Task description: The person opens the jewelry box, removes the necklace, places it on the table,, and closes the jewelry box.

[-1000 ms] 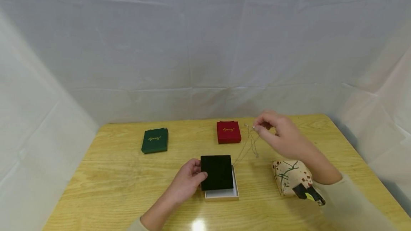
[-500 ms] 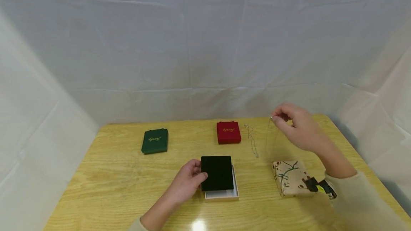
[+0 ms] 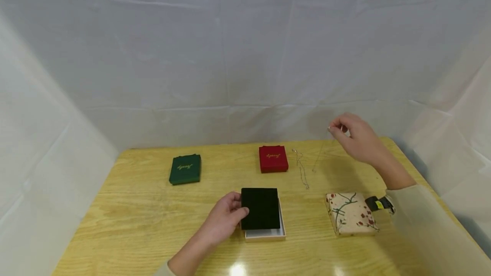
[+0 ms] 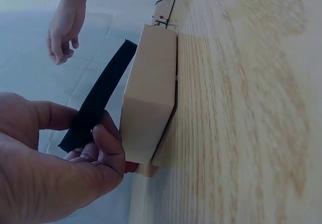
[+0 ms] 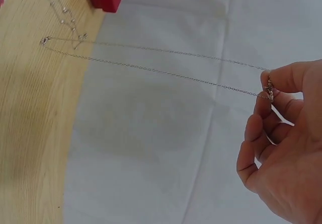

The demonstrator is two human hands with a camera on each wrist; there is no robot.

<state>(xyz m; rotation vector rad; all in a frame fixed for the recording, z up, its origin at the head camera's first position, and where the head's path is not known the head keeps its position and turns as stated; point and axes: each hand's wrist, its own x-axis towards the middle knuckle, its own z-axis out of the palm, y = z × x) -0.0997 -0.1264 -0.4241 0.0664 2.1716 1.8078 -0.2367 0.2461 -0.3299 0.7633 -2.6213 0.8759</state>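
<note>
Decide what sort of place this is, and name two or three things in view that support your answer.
Probably a makeshift tabletop booth, perhaps for filming: white sheeting encloses the back and both sides of a wooden table, where a green box and a red box sit spaced apart.

- Right sleeve (image 3: 422, 220): pale beige, plain, long.
- Left sleeve (image 3: 164, 270): matching beige; only the cuff end visible.
- Black fitting (image 3: 371, 203) by right cuff: angular, bearing a yellow patch (image 3: 379, 204).

The left hand (image 4: 55, 168) pinches a flat black pad (image 4: 98, 98); a tan box (image 4: 151, 68) sits on the table (image 4: 241, 108) just past that hand; farther from it is a flowered box (image 4: 165, 5); the right hand (image 4: 66, 30) hangs well apart.
</note>
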